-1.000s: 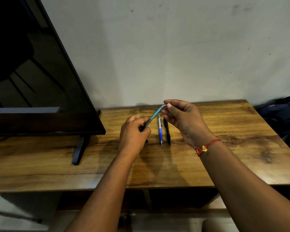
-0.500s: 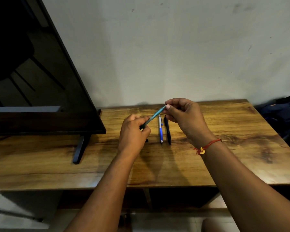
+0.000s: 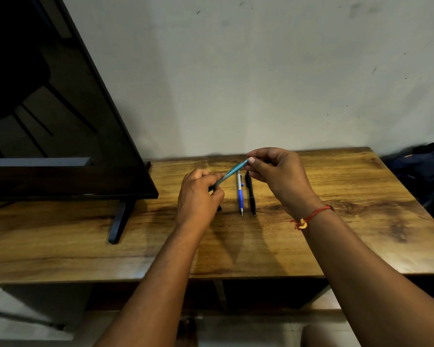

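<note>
Fingers of the left hand [image 3: 198, 196] gripped the lower end of the teal pen [image 3: 232, 172]; the right hand [image 3: 278, 176] pinched its upper tip (above the table [image 3: 336, 234]), long axis slanting up-right between them.

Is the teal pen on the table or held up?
Held up: left hand grips one end of the teal pen, right hand pinches the other.

Very little differs. The left hand [image 3: 199, 196], at the centre of the frame, has crept slightly upward, its knuckles now a little higher. The slim teal pen [image 3: 232, 171] pinched between it and the right hand [image 3: 278, 176] slants a touch flatter. The whole scene has shifted marginally toward the top edge.
</note>
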